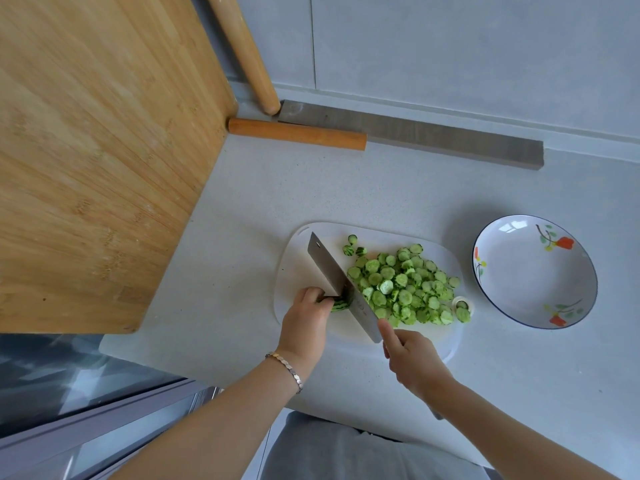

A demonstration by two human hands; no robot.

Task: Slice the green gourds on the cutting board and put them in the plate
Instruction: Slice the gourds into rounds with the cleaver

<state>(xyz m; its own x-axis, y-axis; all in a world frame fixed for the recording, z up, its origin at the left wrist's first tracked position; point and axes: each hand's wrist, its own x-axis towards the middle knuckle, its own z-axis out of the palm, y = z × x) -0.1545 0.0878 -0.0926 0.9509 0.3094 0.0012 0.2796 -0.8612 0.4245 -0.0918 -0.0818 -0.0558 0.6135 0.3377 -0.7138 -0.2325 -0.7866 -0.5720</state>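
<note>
Dozens of round, ridged gourd slices (405, 285) cover smooth white board (294, 271).

glossy glazed plate (535, 271), matt steel cleaver (332, 268), grained bamboo board (97, 150), smooth white cutting board (298, 251).

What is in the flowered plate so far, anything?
Empty. The plate shows a bare white inside; the gourd slices lie heaped on the cutting board beside it.

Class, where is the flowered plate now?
In the head view, the plate sits on the counter at right, beyond the white cutting board's right edge, nearest the pile of gourd slices.
</note>
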